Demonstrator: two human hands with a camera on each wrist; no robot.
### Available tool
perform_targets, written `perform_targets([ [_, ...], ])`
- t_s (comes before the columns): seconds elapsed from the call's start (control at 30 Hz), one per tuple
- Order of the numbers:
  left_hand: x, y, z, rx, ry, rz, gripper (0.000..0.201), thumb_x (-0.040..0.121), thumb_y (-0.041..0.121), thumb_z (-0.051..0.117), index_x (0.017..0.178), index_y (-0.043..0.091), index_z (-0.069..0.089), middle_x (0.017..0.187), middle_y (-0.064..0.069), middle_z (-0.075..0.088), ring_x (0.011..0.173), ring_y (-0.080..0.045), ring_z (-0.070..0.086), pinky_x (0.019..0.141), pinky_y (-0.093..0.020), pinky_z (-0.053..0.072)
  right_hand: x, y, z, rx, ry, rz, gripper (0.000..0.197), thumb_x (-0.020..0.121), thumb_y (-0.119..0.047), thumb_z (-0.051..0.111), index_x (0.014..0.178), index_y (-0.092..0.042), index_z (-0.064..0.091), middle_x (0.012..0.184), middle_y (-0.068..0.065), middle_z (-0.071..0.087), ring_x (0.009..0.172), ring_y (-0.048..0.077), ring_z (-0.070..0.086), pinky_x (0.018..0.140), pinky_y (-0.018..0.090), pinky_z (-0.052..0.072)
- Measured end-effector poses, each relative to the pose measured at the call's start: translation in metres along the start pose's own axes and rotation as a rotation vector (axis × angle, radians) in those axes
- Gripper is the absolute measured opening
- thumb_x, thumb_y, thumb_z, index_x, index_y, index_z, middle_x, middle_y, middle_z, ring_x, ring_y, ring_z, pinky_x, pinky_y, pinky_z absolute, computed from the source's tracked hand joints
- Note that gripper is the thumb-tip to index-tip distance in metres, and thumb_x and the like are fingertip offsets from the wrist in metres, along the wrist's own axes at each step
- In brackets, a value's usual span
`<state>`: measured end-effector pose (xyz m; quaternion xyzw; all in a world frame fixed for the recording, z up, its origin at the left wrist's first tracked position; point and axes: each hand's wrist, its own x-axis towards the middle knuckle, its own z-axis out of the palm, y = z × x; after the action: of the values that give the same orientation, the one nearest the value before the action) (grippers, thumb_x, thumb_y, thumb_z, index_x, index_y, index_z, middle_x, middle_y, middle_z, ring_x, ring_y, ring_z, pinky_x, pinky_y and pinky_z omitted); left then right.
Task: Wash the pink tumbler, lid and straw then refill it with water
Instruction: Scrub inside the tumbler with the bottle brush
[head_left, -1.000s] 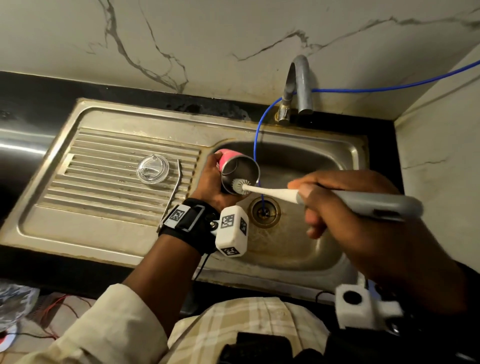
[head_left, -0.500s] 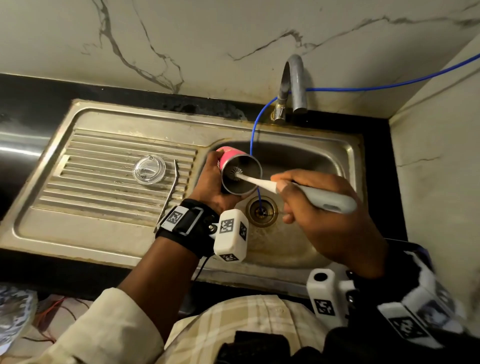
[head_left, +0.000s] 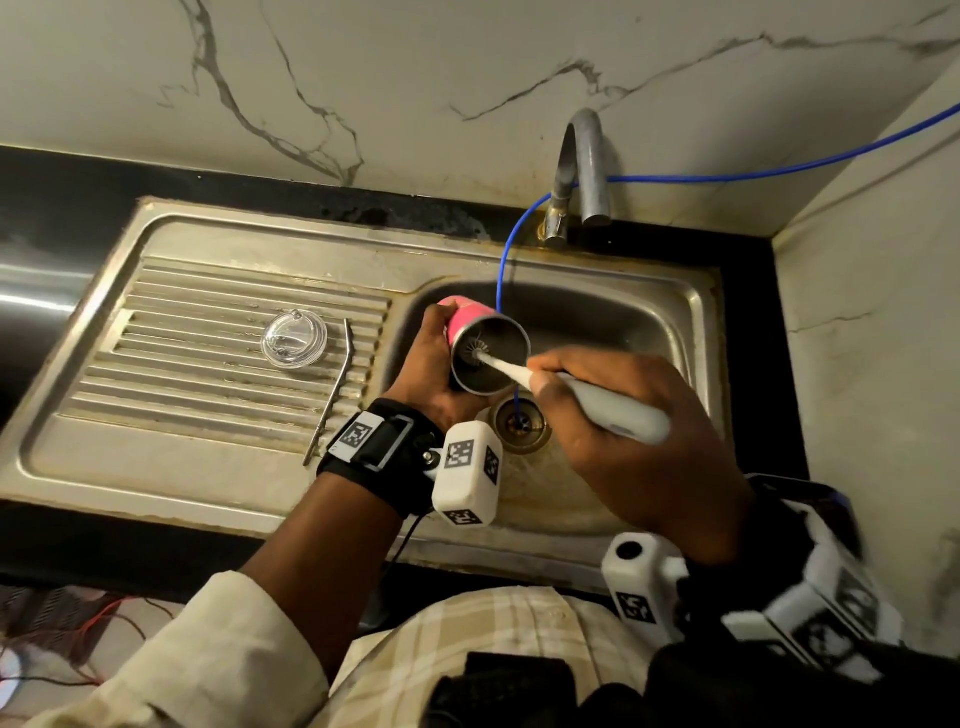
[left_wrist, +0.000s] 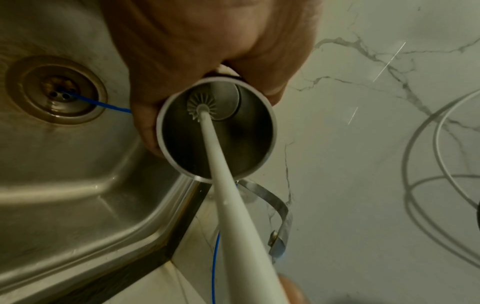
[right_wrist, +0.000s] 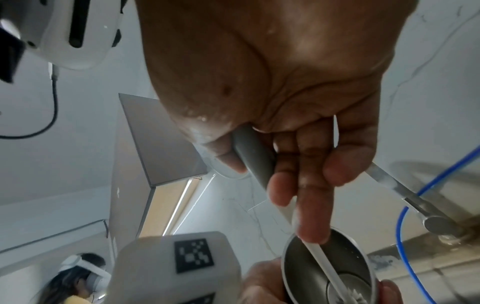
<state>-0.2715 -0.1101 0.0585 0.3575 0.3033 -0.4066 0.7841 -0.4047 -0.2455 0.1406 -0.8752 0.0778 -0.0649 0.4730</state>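
Note:
My left hand (head_left: 434, 358) grips the pink tumbler (head_left: 467, 319) over the sink basin, tilted on its side with its steel mouth (left_wrist: 215, 131) facing me. My right hand (head_left: 613, 415) holds the grey handle of a bottle brush (head_left: 618, 413); its white shaft (left_wrist: 226, 185) runs into the tumbler, and the bristle head (left_wrist: 201, 107) sits deep inside near the bottom. The clear lid (head_left: 294, 339) lies on the ribbed drainboard, with the bent metal straw (head_left: 335, 389) beside it on the right. In the right wrist view my fingers (right_wrist: 309, 216) wrap the brush handle above the tumbler's rim (right_wrist: 330, 265).
The steel sink (head_left: 675, 312) has a drain (head_left: 519, 423) right below the tumbler. A thin blue tube (head_left: 506, 260) runs from the wall into the drain. The tap (head_left: 582, 171) stands at the back. A marble wall closes the right side.
My right hand moved left and pushed the brush from the tumbler's mouth deep into it. The left hand kept the tumbler in about the same place.

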Motion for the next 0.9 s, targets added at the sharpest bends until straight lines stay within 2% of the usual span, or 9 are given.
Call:
perform_targets([
  [0.07,0.0,0.002,-0.003,0.001,0.007,0.004,0.065,0.095,0.062,0.056,0.119,0.002,0.066,0.092,-0.019,0.075,0.081,-0.033,0.074,0.076,-0.045,0.056,0.005,0.001,-0.001,0.053,-0.022,-0.012,0.021,0.1,-0.032,0.062,0.098,-0.019,0.078,0.073,-0.01,0.071,0.072,0.014,0.072,0.065,0.028,0.052],
  [0.17,-0.001,0.008,-0.008,-0.026,0.019,0.041,0.061,0.094,0.06,0.06,0.117,0.004,0.067,0.094,-0.019,0.075,0.091,-0.032,0.069,0.081,-0.047,0.055,0.004,-0.007,-0.022,0.083,-0.041,-0.025,0.017,0.103,-0.022,0.064,0.096,-0.018,0.079,0.071,-0.005,0.072,0.069,0.015,0.073,0.066,0.033,0.056],
  [0.3,0.001,0.015,-0.014,-0.029,0.036,0.047,0.056,0.092,0.058,0.064,0.107,0.004,0.07,0.091,-0.017,0.076,0.09,-0.031,0.068,0.085,-0.046,0.056,-0.016,-0.017,-0.055,0.079,-0.089,-0.023,0.023,0.096,-0.044,0.058,0.099,-0.032,0.077,0.072,-0.004,0.075,0.071,0.011,0.076,0.064,0.019,0.055],
  [0.4,0.003,0.016,-0.013,0.002,0.056,0.025,0.055,0.089,0.057,0.069,0.112,0.007,0.067,0.092,-0.016,0.075,0.087,-0.031,0.07,0.085,-0.045,0.059,-0.026,-0.02,-0.057,0.056,-0.038,-0.039,0.023,0.097,-0.043,0.057,0.101,-0.036,0.079,0.074,-0.01,0.075,0.072,0.007,0.076,0.067,0.017,0.056],
  [0.47,0.003,0.012,-0.008,0.04,0.051,0.019,0.054,0.089,0.056,0.069,0.112,0.007,0.066,0.088,-0.017,0.076,0.085,-0.031,0.07,0.077,-0.045,0.063,-0.023,-0.017,-0.047,0.034,-0.021,-0.039,0.02,0.099,-0.035,0.06,0.099,-0.029,0.08,0.074,-0.008,0.074,0.073,0.011,0.074,0.07,0.026,0.056],
  [0.6,0.0,-0.002,0.001,0.092,-0.017,-0.024,0.054,0.09,0.056,0.067,0.103,0.004,0.072,0.092,-0.016,0.073,0.089,-0.03,0.068,0.108,-0.048,0.047,-0.002,-0.003,-0.022,0.01,-0.028,-0.028,0.02,0.102,-0.026,0.061,0.094,-0.016,0.076,0.074,-0.001,0.072,0.07,0.017,0.072,0.065,0.043,0.056],
  [0.7,0.0,-0.001,-0.004,0.05,-0.029,-0.042,0.057,0.09,0.058,0.065,0.102,0.003,0.076,0.097,-0.016,0.073,0.087,-0.031,0.07,0.099,-0.046,0.05,0.004,-0.002,-0.014,0.033,-0.078,-0.052,0.023,0.104,-0.016,0.061,0.089,-0.004,0.073,0.068,0.005,0.068,0.064,0.023,0.068,0.062,0.045,0.052],
  [0.8,0.001,0.004,-0.011,-0.022,0.003,-0.039,0.057,0.091,0.056,0.064,0.101,0.001,0.073,0.092,-0.018,0.074,0.088,-0.032,0.068,0.089,-0.047,0.054,-0.003,-0.014,-0.027,0.054,-0.116,-0.031,0.021,0.101,-0.023,0.062,0.089,-0.013,0.076,0.069,0.0,0.07,0.065,0.019,0.069,0.062,0.036,0.053],
  [0.9,0.002,0.007,-0.017,-0.069,0.033,-0.035,0.057,0.089,0.053,0.068,0.117,0.003,0.067,0.102,-0.018,0.072,0.103,-0.032,0.065,0.104,-0.045,0.05,-0.017,-0.028,-0.047,0.02,-0.165,-0.029,0.019,0.097,-0.032,0.059,0.094,-0.02,0.074,0.071,0.001,0.07,0.067,0.017,0.07,0.066,0.04,0.052],
])
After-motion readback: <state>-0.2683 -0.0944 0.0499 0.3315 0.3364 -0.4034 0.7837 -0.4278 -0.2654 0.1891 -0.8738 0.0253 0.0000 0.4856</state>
